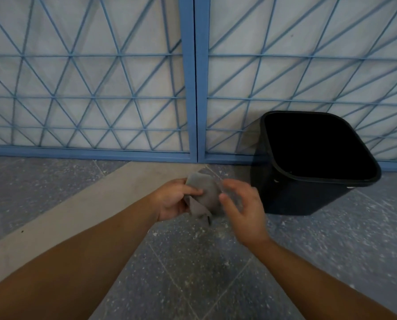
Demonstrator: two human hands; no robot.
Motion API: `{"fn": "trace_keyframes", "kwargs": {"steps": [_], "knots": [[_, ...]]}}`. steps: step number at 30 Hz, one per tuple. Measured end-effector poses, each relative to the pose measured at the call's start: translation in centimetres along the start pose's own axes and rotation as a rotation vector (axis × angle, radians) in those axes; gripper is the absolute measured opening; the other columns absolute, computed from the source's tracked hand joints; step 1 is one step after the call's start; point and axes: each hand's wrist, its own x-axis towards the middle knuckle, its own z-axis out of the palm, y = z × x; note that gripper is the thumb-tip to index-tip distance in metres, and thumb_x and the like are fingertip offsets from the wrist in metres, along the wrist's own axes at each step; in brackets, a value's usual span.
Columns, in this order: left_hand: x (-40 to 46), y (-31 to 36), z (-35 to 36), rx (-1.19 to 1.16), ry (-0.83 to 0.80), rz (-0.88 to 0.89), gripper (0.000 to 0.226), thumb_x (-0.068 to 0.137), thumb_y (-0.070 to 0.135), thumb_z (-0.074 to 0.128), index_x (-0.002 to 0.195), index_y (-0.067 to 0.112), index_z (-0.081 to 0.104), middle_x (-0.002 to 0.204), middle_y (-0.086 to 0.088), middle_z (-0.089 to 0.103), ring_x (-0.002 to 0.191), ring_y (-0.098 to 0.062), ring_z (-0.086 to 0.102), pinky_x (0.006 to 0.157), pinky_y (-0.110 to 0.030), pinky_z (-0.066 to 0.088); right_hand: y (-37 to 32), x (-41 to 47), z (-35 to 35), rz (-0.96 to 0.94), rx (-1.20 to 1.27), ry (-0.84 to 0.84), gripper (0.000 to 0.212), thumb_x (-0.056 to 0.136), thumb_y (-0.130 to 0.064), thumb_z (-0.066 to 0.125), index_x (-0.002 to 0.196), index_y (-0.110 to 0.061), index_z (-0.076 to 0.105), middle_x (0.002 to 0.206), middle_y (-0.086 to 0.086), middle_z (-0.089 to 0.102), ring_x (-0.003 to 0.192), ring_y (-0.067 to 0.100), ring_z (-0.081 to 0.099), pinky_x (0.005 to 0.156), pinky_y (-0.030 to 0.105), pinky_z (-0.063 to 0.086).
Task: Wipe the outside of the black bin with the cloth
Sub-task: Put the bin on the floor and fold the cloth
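A black square bin (292, 195) stands upright on the floor at the right, its open top facing up. A grey cloth (204, 192) hangs bunched in front of me, left of the bin. My left hand (173, 199) grips the cloth with thumb and curled fingers. My right hand (241, 206) is blurred beside the cloth with fingers spread and relaxed; whether it touches the cloth is unclear. Neither hand touches the bin.
A blue metal gate (193, 88) with a lattice of bars and a pale backing runs across the back, and the bin stands right against it. The floor (193, 273) is speckled grey tile with a plain concrete strip (77, 204) on the left.
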Motion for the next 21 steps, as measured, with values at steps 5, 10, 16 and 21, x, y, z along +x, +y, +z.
{"fn": "trace_keyframes", "kwargs": {"steps": [5,10,16,21], "knots": [[1.1,0.5,-0.8,0.034,-0.102,0.007,0.040,0.081,-0.006,0.062,0.121,0.003,0.061,0.106,-0.013,0.073,0.095,-0.027,0.072,0.072,-0.034,0.059,1.0,3.0,2.0,0.851,0.783,-0.294,0.056,0.090,-0.037,0.063,0.139,-0.014,0.052,0.135,0.003,0.061,0.122,0.018,0.058,0.104,0.035,0.047],[3.5,-0.6,-2.2,0.114,0.019,-0.004,0.068,0.076,-0.018,0.065,0.134,0.011,0.044,0.132,-0.020,0.057,0.114,-0.033,0.060,0.084,-0.040,0.057,3.1,4.4,2.2,0.882,0.781,-0.279,0.043,0.087,-0.010,0.069,0.128,-0.010,0.057,0.117,0.012,0.071,0.105,0.026,0.069,0.085,0.040,0.059],[7.1,-1.6,-3.2,0.340,0.217,0.109,0.064,0.074,-0.010,0.073,0.120,0.029,0.050,0.127,-0.023,0.052,0.117,-0.042,0.054,0.095,-0.059,0.050,5.0,7.7,4.0,0.826,0.326,-0.082,0.046,0.085,-0.007,0.072,0.125,-0.017,0.052,0.121,0.012,0.059,0.107,0.031,0.063,0.091,0.049,0.056],[10.5,-0.8,-3.8,0.584,0.232,0.252,0.066,0.076,-0.001,0.076,0.136,0.015,0.054,0.138,-0.005,0.051,0.123,-0.020,0.050,0.105,-0.034,0.043,6.3,10.3,5.3,0.648,0.244,-0.177,0.044,0.079,-0.009,0.078,0.118,-0.020,0.060,0.124,0.009,0.059,0.110,0.025,0.059,0.096,0.041,0.053]]}}
